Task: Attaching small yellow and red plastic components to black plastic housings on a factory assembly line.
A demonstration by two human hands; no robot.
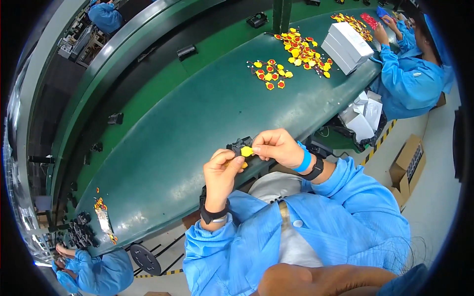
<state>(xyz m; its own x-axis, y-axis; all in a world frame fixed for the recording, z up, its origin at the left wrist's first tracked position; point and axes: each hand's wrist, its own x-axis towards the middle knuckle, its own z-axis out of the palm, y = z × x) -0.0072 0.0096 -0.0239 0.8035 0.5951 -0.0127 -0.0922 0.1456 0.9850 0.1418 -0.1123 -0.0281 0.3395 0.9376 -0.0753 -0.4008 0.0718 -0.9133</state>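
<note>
Above the near edge of the green table, my left hand [219, 175] is closed around a small black plastic part [240, 144]. My right hand [279, 147] pinches the edge of a flat yellow hexagonal piece [247, 151] between thumb and fingertips. That yellow piece lies against the black part, though whether it is fixed to it I cannot tell. Another bit of yellow shows below my left fingertips, mostly hidden by them. Farther along the table lies a loose group of yellow and red pieces [270, 76], some with thin dark wires.
Bigger heaps of yellow-red pieces [301, 49] lie beside white boxes [347, 48]. A co-worker [414, 74] handles pieces at the far right; another [101, 271] sits lower left near black parts [82, 232]. A bin of white cartons [363, 118] stands past the table edge. Behind runs a green conveyor [163, 71].
</note>
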